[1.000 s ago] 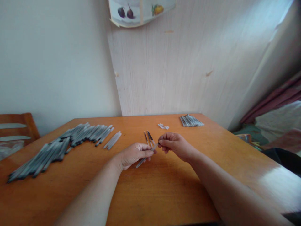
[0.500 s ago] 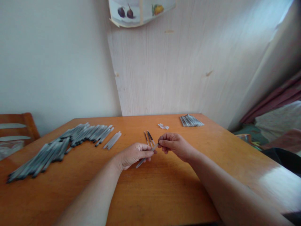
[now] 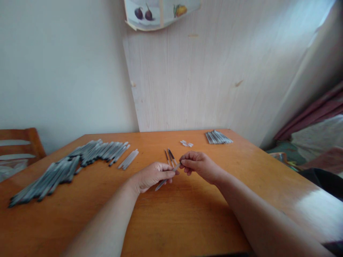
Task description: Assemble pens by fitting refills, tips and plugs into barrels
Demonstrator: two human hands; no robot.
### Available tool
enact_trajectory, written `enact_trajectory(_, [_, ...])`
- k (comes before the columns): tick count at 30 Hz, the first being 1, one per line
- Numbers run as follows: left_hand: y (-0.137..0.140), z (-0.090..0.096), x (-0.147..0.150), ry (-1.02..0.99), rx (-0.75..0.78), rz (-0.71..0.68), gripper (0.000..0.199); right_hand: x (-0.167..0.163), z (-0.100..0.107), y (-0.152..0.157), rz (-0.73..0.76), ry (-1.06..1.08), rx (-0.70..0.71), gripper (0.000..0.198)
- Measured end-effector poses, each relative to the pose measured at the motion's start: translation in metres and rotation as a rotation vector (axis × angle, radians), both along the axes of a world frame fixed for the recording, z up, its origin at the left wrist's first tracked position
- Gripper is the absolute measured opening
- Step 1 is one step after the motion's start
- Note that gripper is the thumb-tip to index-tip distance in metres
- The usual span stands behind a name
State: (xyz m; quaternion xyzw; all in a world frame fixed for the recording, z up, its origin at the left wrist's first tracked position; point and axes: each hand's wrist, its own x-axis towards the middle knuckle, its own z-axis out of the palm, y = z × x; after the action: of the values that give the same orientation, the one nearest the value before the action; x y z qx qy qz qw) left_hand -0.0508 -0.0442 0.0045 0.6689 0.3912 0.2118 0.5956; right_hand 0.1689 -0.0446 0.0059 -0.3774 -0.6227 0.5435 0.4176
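A slim translucent pen [image 3: 160, 185] slants between my two hands above the middle of the table. My left hand [image 3: 158, 175] is closed around its barrel, with the pale pointed end sticking out below the fingers. At the upper end, my right hand [image 3: 195, 164] pinches a small dark part of the pen between thumb and forefinger; the fingertips hide most of that part. Just beyond my hands lie several dark-tipped refills [image 3: 169, 154], their near ends partly hidden by my fingers.
Large piles of translucent dark-ended pens [image 3: 53, 178] cover the table's left side. Beside them lie several clear tubes [image 3: 128, 160]. Small white caps [image 3: 186, 143] sit at the back, and a row of grey pens [image 3: 217, 137] at the back right. A wooden chair [image 3: 32, 144] stands left.
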Motion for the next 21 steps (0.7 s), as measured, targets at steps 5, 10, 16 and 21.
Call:
enact_trajectory(5, [0.0009, -0.0013, -0.0008, -0.002, 0.002, -0.013, 0.036, -0.0004, -0.0027, 0.0008, -0.002, -0.036, 0.02, 0.024])
enact_trajectory(10, [0.0011, -0.0011, -0.001, -0.002, 0.009, -0.012, 0.035, -0.001, -0.0012, -0.0007, -0.014, -0.083, 0.042, 0.022])
enact_trajectory(16, [0.0013, -0.0009, -0.0011, 0.004, 0.008, -0.021, 0.032, -0.001, 0.0008, -0.0022, -0.023, -0.16, 0.055, 0.025])
enact_trajectory(21, [0.0007, -0.0016, -0.0013, 0.024, 0.023, -0.022, 0.035, -0.0017, 0.0004, -0.0038, -0.06, -0.278, 0.083, 0.03])
